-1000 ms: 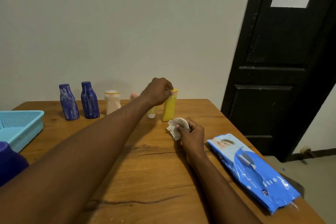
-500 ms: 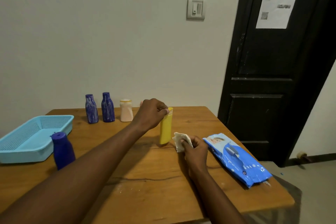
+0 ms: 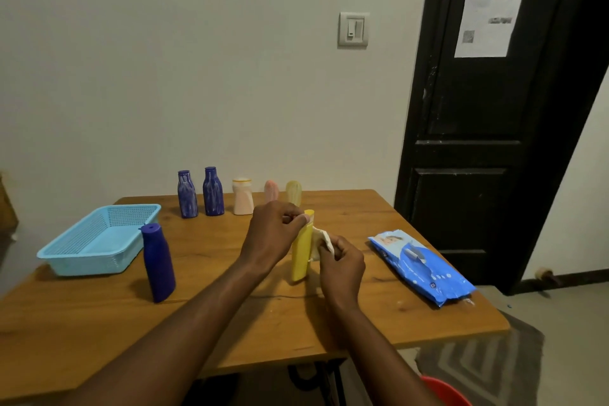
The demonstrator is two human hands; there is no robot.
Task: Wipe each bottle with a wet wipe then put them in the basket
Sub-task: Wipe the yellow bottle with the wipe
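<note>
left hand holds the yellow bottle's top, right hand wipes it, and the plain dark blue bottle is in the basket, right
Not quite: the head view shows the plain dark blue plastic bottle standing on the wooden table beside the light blue mesh basket, not in it. The rest is right.

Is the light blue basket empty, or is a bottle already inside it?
Empty: the basket shows a bare mesh floor; the nearest dark blue bottle stands outside it, on the table.

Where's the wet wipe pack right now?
Head view: the wet wipe pack lies flat on the right side of the wooden table, just right of the right hand and the yellow bottle.
</note>
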